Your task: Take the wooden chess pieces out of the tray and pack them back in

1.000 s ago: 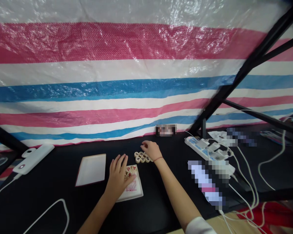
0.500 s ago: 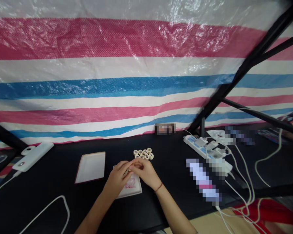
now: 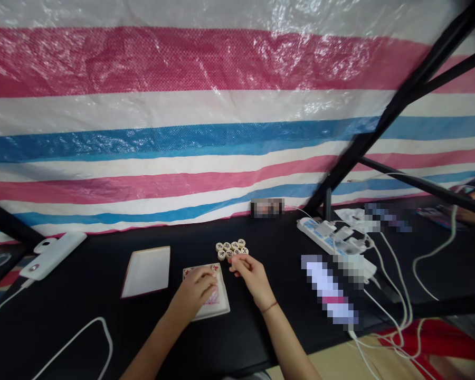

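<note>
A small white tray with red print (image 3: pixel 220 309) lies on the black table (image 3: pixel 261 327). My left hand (image 3: pixel 196 292) rests in it with fingers curled over some round wooden chess pieces; one piece (image 3: pixel 214 268) shows at the tray's far corner. A cluster of several round wooden pieces (image 3: pixel 231 248) sits just beyond the tray. My right hand (image 3: pixel 250 272) is beside the tray, its fingers pinched together at the near edge of that cluster; what it pinches I cannot make out.
A white lid or tray (image 3: pixel 147 271) lies left of my hands. A white power bank (image 3: pixel 53 254) with its cable (image 3: pixel 83 338) is far left. A power strip (image 3: pixel 332 240) with plugs and white cables (image 3: pixel 399 295) is at right. A striped tarp (image 3: pixel 182 132) hangs behind.
My right hand came back from the cluster to meet my left hand over the tray, then moved out again to the cluster's near edge. My left hand curled and drew back in the tray.
</note>
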Tool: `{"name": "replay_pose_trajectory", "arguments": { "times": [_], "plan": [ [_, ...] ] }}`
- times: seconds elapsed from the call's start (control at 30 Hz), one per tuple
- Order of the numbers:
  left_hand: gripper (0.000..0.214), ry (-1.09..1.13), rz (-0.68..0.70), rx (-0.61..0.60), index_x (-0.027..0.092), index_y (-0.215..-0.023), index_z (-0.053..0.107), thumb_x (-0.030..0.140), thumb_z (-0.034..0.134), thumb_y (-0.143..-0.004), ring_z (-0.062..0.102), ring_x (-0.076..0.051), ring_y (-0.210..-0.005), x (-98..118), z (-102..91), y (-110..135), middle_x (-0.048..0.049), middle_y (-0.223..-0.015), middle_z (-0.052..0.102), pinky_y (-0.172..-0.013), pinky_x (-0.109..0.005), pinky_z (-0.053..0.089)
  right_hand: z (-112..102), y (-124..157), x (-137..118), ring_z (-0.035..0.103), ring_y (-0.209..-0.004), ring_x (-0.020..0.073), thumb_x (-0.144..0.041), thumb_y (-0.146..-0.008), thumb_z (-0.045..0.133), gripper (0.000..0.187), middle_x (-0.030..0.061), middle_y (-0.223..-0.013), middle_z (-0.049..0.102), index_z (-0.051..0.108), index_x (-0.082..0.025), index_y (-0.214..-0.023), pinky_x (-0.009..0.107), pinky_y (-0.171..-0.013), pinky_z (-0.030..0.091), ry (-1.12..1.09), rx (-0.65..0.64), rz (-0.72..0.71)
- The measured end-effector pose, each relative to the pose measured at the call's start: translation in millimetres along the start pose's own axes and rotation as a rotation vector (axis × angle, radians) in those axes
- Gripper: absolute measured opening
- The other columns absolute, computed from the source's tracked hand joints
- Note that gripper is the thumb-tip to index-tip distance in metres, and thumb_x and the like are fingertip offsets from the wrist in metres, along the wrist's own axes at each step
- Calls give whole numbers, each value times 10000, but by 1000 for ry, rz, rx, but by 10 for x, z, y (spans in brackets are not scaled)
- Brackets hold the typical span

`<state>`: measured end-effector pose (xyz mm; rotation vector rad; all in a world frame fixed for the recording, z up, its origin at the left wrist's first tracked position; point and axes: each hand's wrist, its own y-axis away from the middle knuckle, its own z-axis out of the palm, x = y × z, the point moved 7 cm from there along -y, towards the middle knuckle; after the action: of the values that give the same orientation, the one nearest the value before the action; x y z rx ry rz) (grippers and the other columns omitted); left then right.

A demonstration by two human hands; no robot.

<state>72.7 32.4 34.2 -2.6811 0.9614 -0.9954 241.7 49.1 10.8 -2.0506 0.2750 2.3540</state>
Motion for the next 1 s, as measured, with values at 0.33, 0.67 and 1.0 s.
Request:
{"name": "replay_pose_trajectory", "arguments": {
  "times": [0.33,0.67,1.0],
  "plan": [
    [168,-249,147,-88,270,-845,671,234,514,-892,568,-207,-1048,101,247,-69,6,-921,704,-1018,-468,305,143,113,181,630,-570,153,-529,-650,748,426,15,-699,659,603,-181,-850,241,-496,468,-10,-24,13],
    [232,-375,26,-28,217,-1086,620,248,524,-877,549,-255,-1075,-33,179,-86,-76,-1144,626,-925,-425,410,287,256,-61,597,-633,116,-304,-811,576,158,42,-900,623,638,-193,-903,230,-568,504,348,-94,-285],
    [413,-324,10,-136,202,-1236,531,261,550,-828,525,-244,-1169,-96,233,-102,-87,-1278,583,-1006,-420,359,452,382,-92,597,-863,180,-82,-762,596,176,26,-877,669,625,-206,-883,304,-803,484,870,-184,-541]
  ]
}}
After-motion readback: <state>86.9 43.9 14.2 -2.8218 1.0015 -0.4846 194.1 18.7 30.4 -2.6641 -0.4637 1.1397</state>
